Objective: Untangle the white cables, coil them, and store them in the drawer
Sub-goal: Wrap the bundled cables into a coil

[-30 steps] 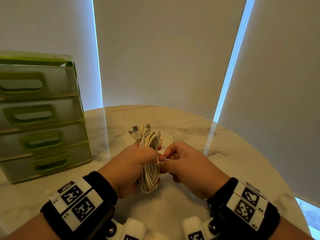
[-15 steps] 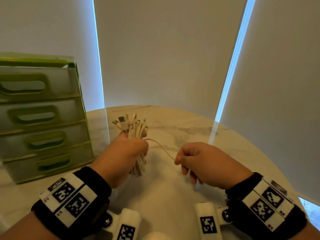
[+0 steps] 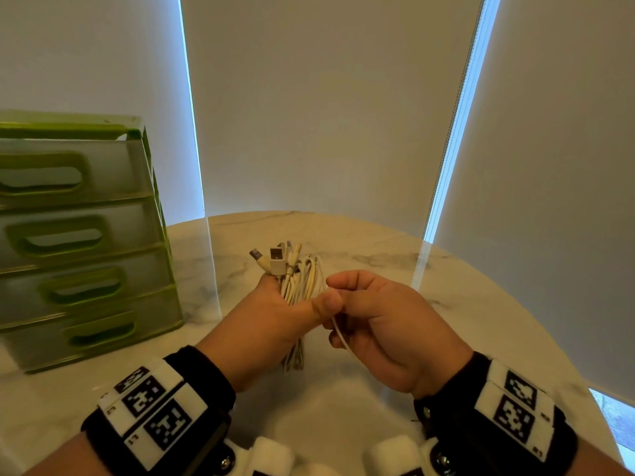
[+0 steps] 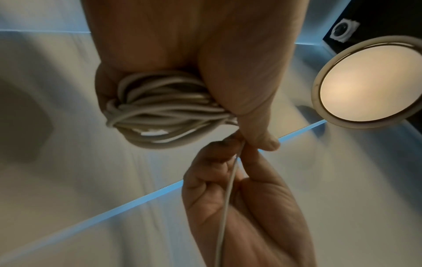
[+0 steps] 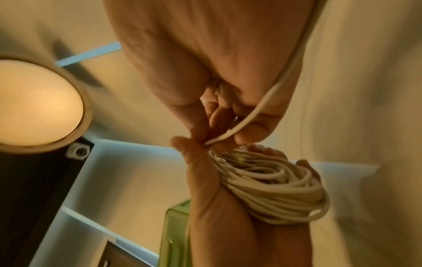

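No readable text, brand, number or sign in any view. Only markings: black-and-white square fiducial codes on the white panels of the left wristband (image 3: 156, 417) and the right wristband (image 3: 515, 412); patterns, not letters. Partial codes of the same kind on the white blocks at the bottom edge, cut off. Drawer unit (image 3: 79, 235) fronts: unlabelled.

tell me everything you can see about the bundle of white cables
The cable bundle is a coil of thin off-white cords, held above the marble table in the left hand, whose fingers wrap around its middle. Several plugs stick out at the top. One loose strand leads off to the right hand, which pinches it.
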Tool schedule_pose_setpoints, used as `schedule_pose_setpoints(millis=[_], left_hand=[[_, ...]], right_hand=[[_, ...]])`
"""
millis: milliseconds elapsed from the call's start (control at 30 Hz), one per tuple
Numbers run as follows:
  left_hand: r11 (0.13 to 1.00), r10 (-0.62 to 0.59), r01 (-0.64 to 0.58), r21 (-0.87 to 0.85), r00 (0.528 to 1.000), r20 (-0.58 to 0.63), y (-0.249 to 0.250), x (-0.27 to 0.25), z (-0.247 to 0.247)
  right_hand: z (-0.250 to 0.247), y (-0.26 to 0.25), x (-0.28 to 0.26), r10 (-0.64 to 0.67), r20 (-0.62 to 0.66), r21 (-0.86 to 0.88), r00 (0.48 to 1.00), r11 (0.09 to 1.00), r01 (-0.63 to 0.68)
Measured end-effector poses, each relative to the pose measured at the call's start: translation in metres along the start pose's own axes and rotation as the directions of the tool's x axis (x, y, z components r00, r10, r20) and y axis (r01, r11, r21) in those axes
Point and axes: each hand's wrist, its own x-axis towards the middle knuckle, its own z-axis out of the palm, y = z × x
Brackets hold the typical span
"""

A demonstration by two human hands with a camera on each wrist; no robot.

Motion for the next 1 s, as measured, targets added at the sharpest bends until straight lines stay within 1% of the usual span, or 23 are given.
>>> schedule_pose_setpoints(millis=[100, 133, 200, 267, 300, 333, 367, 400, 467, 500, 533, 567, 600, 633, 667, 700, 733, 800, 867, 900, 933, 967, 1000], left_hand=[[1.0, 0.026, -0.026, 0.006, 0.997, 0.066, -0.001, 0.0, 0.0], [0.999, 0.041, -0.042, 0.022, 0.997, 0.066, 0.0, -0.001, -0.001], [0.995, 0.066, -0.067, 0.079, 0.998, 0.017, 0.002, 0.0, -0.002], [0.991, 0.104, -0.096, 0.098, 0.992, -0.075, 0.003, 0.001, -0.004], [0.992, 0.11, -0.1, 0.076, 0.983, -0.146, 0.001, 0.003, -0.007], [0.995, 0.101, -0.102, 0.009, 0.969, -0.227, 0.001, 0.004, -0.01], [0.99, 0.072, -0.105, -0.093, 0.952, -0.298, -0.002, 0.006, -0.014], [0.972, 0.031, -0.109, -0.208, 0.937, -0.347, -0.002, 0.009, -0.017], [0.898, -0.039, -0.133, -0.419, 0.925, -0.378, -0.001, 0.013, -0.025], [0.862, -0.06, -0.134, -0.49, 0.931, -0.36, 0.001, 0.013, -0.027], [0.835, -0.081, -0.112, -0.538, 0.944, -0.321, 0.003, 0.012, -0.028], [0.816, -0.097, -0.072, -0.573, 0.961, -0.258, 0.004, 0.01, -0.027], [0.805, -0.113, -0.016, -0.594, 0.977, -0.18, 0.006, 0.007, -0.025], [0.804, -0.125, 0.044, -0.593, 0.988, -0.096, 0.006, 0.005, -0.023], [0.813, -0.138, 0.105, -0.573, 0.99, -0.014, 0.007, 0.002, -0.02], [0.822, -0.154, 0.161, -0.547, 0.986, 0.059, 0.007, 0.0, -0.018], [0.825, -0.171, 0.209, -0.525, 0.978, 0.12, 0.007, -0.002, -0.016], [0.816, -0.204, 0.286, -0.502, 0.956, 0.213, 0.006, -0.004, -0.014], [0.813, -0.228, 0.347, -0.468, 0.929, 0.293, 0.003, -0.006, -0.015], [0.806, -0.234, 0.383, -0.45, 0.906, 0.352, 0.003, -0.008, -0.015], [0.798, -0.231, 0.416, -0.436, 0.879, 0.417, 0.003, -0.01, -0.014], [0.792, -0.218, 0.431, -0.432, 0.861, 0.459, 0.003, -0.012, -0.013], [0.79, -0.202, 0.424, -0.442, 0.861, 0.466, 0.003, -0.014, -0.012]], right_hand=[[0.002, 0.001, -0.003, 0.095, 0.076, 0.093, 0.993, 0.99, -0.102], [0.005, 0.002, -0.004, 0.113, 0.104, 0.111, 0.988, 0.986, -0.124], [0.007, 0.003, -0.005, 0.123, 0.141, 0.108, 0.982, 0.984, -0.139], [0.003, -0.001, -0.006, 0.128, 0.198, 0.042, 0.972, 0.99, -0.138], [-0.001, -0.004, -0.007, 0.134, 0.229, -0.014, 0.964, 0.991, -0.135], [-0.006, -0.006, -0.008, 0.143, 0.253, -0.111, 0.957, 0.987, -0.118], [-0.01, -0.01, -0.01, 0.157, 0.278, -0.246, 0.948, 0.965, -0.088], [-0.013, -0.012, -0.012, 0.185, 0.312, -0.384, 0.932, 0.922, -0.055], [-0.015, -0.014, -0.018, 0.271, 0.375, -0.593, 0.886, 0.805, 0.004], [-0.014, -0.015, -0.02, 0.315, 0.377, -0.671, 0.871, 0.741, 0.023], [-0.011, -0.015, -0.021, 0.344, 0.36, -0.743, 0.867, 0.667, 0.044], [-0.008, -0.015, -0.02, 0.349, 0.326, -0.813, 0.879, 0.577, 0.072], [-0.006, -0.014, -0.019, 0.32, 0.273, -0.877, 0.907, 0.47, 0.098], [-0.004, -0.012, -0.017, 0.255, 0.214, -0.924, 0.943, 0.366, 0.111], [-0.004, -0.011, -0.014, 0.162, 0.156, -0.951, 0.974, 0.291, 0.104], [-0.005, -0.01, -0.012, 0.066, 0.103, -0.958, 0.992, 0.275, 0.081], [-0.005, -0.009, -0.011, -0.011, 0.063, -0.951, 0.998, 0.304, 0.064], [-0.005, -0.007, -0.011, -0.108, 0.033, -0.927, 0.994, 0.369, 0.071], [-0.005, -0.004, -0.009, -0.171, 0.049, -0.893, 0.984, 0.435, 0.12], [-0.006, -0.003, -0.008, -0.206, 0.063, -0.866, 0.977, 0.476, 0.156], [-0.007, -0.004, -0.007, -0.24, 0.073, -0.847, 0.968, 0.498, 0.187], [-0.008, -0.006, -0.007, -0.265, 0.083, -0.845, 0.961, 0.491, 0.209], [-0.01, -0.008, -0.007, -0.275, 0.094, -0.857, 0.957, 0.467, 0.219]])
